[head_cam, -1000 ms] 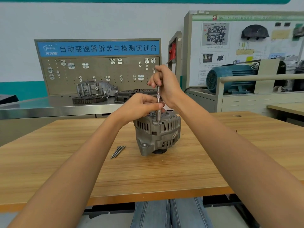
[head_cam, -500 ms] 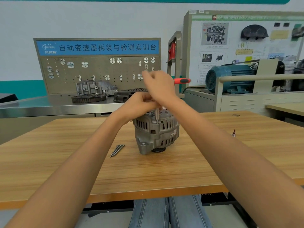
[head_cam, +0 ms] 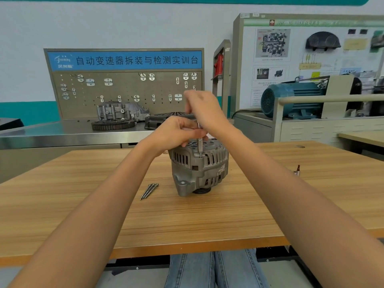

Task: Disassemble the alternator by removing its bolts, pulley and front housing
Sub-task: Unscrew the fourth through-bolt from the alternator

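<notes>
A grey alternator (head_cam: 199, 169) stands on the wooden table (head_cam: 83, 215) with its pulley (head_cam: 201, 191) underneath. A thin metal driver shaft (head_cam: 200, 142) stands upright on a bolt at the alternator's near top edge. My left hand (head_cam: 178, 132) pinches this shaft just above the housing. Over it, my right hand (head_cam: 204, 109) is closed around the top of the driver, hiding the handle. Several long loose bolts (head_cam: 149, 191) lie together on the table left of the alternator.
A small driver bit (head_cam: 297, 170) stands on the table to the right. Behind is a steel bench with a gearbox casing (head_cam: 120, 112), a ring gear (head_cam: 113, 124) and a tool pegboard (head_cam: 124, 90). A blue electric motor (head_cam: 291, 98) sits at the back right.
My right hand dropped lower on the driver and twisted it. Its red handle stuck out to the right half a second ago and is now hidden. The left hand stays on the shaft.
</notes>
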Motion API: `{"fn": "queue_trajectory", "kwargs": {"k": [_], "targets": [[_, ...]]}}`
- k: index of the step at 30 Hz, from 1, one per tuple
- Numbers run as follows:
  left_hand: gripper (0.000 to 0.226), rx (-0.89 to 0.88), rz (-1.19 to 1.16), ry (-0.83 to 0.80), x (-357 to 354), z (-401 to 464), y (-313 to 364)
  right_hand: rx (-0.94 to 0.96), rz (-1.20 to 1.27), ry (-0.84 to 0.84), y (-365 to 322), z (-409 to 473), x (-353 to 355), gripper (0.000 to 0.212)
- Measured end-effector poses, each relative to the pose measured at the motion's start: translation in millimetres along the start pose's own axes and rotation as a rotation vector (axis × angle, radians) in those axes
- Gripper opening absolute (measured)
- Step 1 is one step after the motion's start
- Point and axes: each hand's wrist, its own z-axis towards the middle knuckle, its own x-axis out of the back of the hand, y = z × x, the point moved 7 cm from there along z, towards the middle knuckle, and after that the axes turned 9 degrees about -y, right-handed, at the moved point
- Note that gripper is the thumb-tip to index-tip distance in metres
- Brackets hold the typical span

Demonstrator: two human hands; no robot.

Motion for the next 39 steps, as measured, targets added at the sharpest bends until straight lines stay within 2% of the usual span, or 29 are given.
{"fn": "queue_trajectory", "kwargs": {"k": [2, 3, 4, 7, 12, 14, 16, 20, 22, 24, 28, 30, 31, 35, 36, 37, 39], "targets": [[0.023, 0.042, 0.069, 0.099, 6.2, 3.4, -3.8, 0.016, -0.664, 0.099, -7.7, -9.3, -5.8, 0.029], [0.017, 0.055, 0.113, 0.127, 7.5, 4.5, -4.0, -0.02, -0.879, 0.169, -9.7, -15.1, -8.0, 0.032], [0.013, 0.05, 0.139, 0.134, 6.9, 5.6, -3.1, -0.048, -0.989, 0.224, -11.0, -19.9, -9.6, 0.039], [0.01, 0.011, 0.151, 0.107, 4.5, 5.8, 0.1, 0.002, -0.976, 0.294, -14.5, -23.8, -12.5, 0.048], [0.013, -0.025, 0.138, 0.098, 4.9, 5.8, -0.7, 0.05, -0.886, 0.305, -13.4, -20.3, -12.8, 0.045], [0.01, -0.036, 0.136, 0.079, 3.0, 6.3, 0.2, 0.084, -0.763, 0.308, -13.5, -18.6, -10.0, 0.039], [0.015, -0.027, 0.083, 0.07, 2.7, 6.5, -2.5, 0.113, -0.497, 0.271, -10.0, -14.8, -4.0, 0.032], [0.014, 0.015, 0.039, 0.034, -0.2, 6.2, -6.1, 0.016, 0.349, 0.117, 7.3, -7.4, 3.1, 0.043], [0.02, -0.005, 0.022, 0.012, -0.7, 4.9, -3.6, -0.024, 0.667, 0.063, 14.2, -2.9, 0.6, 0.049], [0.023, -0.024, -0.014, 0.002, 0.5, 3.0, -1.7, -0.042, 0.862, 0.024, 16.9, 0.4, -0.4, 0.051], [0.017, -0.013, -0.014, -0.011, -0.2, 3.7, -2.6, -0.07, 1.065, -0.022, 19.8, 3.2, 0.1, 0.053], [0.016, -0.002, -0.029, -0.003, -1.5, 5.3, -4.9, -0.077, 0.918, -0.018, 19.3, 2.6, 1.3, 0.052], [0.015, -0.001, -0.027, 0.01, -1.0, 5.4, -5.9, -0.071, 0.718, -0.006, 16.1, 1.1, 1.3, 0.049], [0.02, -0.038, 0.027, 0.097, 3.3, 4.0, -2.7, 0.009, -0.544, 0.19, -7.0, -13.6, -3.9, 0.022], [0.024, -0.053, 0.045, 0.108, 4.0, 3.4, -0.4, -0.023, -0.785, 0.254, -11.0, -18.5, -5.9, 0.025], [0.028, -0.068, 0.061, 0.111, 3.9, 2.7, 2.3, -0.057, -0.918, 0.295, -12.8, -21.7, -7.3, 0.031], [0.03, -0.085, 0.082, 0.115, 3.7, 1.6, 5.8, -0.052, -0.964, 0.329, -16.0, -25.6, -9.4, 0.038]]}}
